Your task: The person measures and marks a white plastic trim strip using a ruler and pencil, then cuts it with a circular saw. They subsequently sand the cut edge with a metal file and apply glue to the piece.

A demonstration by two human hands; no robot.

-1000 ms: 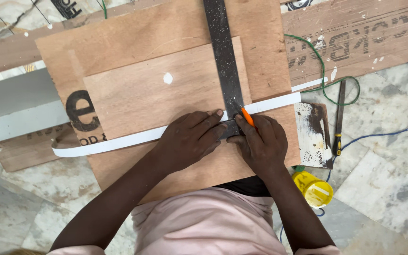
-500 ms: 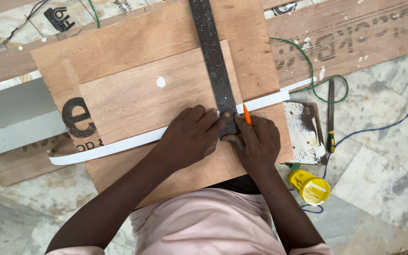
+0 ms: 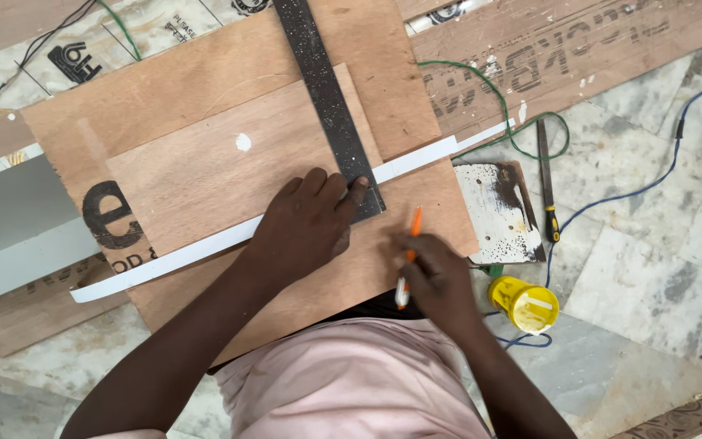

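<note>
Left hand pinning the dark ruler and white strip on plywood, right hand holding a pen just below them.

At the centre of the frame the left hand (image 3: 306, 223) lies flat, fingers spread, pressing the lower end of the dark metal ruler (image 3: 328, 106) where it crosses the white strip (image 3: 229, 238) on the smaller plywood piece (image 3: 229, 158); its grip closes on nothing, it only bears down. The right hand (image 3: 436, 276), lower centre-right, has its grip closed around an orange and white pen (image 3: 409, 256), the tip apart from the ruler's edge. The likely trouble, as I judge it: the ruler is held at one end only, so its far end at the top of the frame could pivot and skew any line. The strip is thin and loose and could slide under the palm. The yellow cup (image 3: 523, 303) and blue cable (image 3: 611, 195) near the right elbow could be knocked.
</note>
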